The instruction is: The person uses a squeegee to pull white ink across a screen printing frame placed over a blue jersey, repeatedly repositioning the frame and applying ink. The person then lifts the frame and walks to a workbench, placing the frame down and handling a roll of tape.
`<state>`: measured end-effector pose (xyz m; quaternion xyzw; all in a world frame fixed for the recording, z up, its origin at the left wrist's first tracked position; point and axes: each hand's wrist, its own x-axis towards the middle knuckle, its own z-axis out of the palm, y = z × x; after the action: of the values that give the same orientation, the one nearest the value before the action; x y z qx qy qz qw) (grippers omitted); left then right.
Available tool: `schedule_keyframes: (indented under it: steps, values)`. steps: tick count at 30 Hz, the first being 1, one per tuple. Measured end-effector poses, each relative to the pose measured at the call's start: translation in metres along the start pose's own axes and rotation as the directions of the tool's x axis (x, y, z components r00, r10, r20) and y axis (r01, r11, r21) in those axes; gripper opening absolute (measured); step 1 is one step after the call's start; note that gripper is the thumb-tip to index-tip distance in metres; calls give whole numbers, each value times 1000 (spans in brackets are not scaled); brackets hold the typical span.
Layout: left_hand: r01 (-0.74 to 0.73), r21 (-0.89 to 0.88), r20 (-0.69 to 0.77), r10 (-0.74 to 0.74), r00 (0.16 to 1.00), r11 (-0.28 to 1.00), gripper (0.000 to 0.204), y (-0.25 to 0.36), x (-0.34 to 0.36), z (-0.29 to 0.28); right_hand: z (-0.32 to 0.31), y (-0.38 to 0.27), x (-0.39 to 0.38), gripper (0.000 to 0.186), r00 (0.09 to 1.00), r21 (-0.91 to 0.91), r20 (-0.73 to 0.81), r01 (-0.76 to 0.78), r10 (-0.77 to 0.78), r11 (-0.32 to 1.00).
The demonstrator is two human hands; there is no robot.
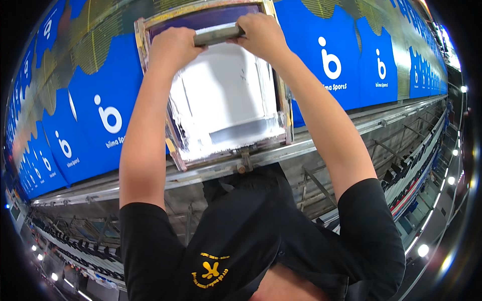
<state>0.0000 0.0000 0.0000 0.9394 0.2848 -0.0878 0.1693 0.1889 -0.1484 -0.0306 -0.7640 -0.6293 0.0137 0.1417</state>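
Observation:
Both of my arms reach forward over a screen-printing frame [288, 118] with worn, ink-stained edges. Across its far part lies a squeegee [219, 35] with a grey-brown bar handle. My left hand [174, 47] is closed around the left end of that bar, and my right hand [262, 35] grips the right end. White ink [221, 85] coats much of the mesh between my forearms, thick and uneven along the near edge. A dark purple strip of screen shows beyond the squeegee. My hands hide the bar's ends, and the blade's lower edge cannot be made out.
Blue fabric pieces [95, 125] with white prints lie along the long table on the left; more blue pieces [326, 30] lie on the right. A metal rail [271, 154] borders the table's near side, with a clamp-like fitting [244, 161] below the frame.

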Motion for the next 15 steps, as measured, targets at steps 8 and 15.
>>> schedule_keyframes:
  steps: [8,15]
  values:
    - [83,-76,62,-78,995,994,23,78,-193,76,-27,-77,-197,29,1000,175,19,9,-13,985]
    - [-50,-112,-272,18,962,992,50,126,-290,106,-52,-107,-284,46,986,230,168,-24,-15,973]
